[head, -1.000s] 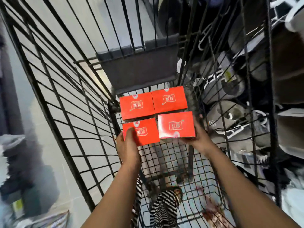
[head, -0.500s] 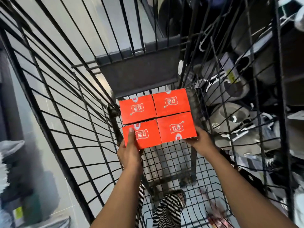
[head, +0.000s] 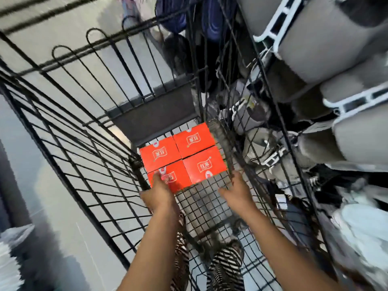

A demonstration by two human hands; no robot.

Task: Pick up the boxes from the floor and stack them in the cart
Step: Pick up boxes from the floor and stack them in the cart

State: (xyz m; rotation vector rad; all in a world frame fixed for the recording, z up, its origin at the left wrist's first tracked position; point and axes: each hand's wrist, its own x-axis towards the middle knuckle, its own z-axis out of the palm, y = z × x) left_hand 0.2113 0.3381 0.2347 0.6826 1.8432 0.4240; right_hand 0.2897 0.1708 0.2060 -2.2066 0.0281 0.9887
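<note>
Inside a black wire cart [head: 84, 156], the left hand [head: 159, 196] lies flat with straight fingers on the near-left box [head: 178, 180]. Four red boxes [head: 159, 153] sit just ahead of both hands, with white labels reading 红派. The right hand [head: 237, 192] is open with fingers spread, beside the near-right box [head: 204, 164]. Grey shoes [head: 315, 38] hang further right.

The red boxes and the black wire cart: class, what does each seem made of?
Red rectangular boxes: probably printed cardboard, slightly glossy; flat faces, crisp edges, white logos. Black wire cart: likely painted metal, satin; thin rigid rods crossed in a grid.
</note>
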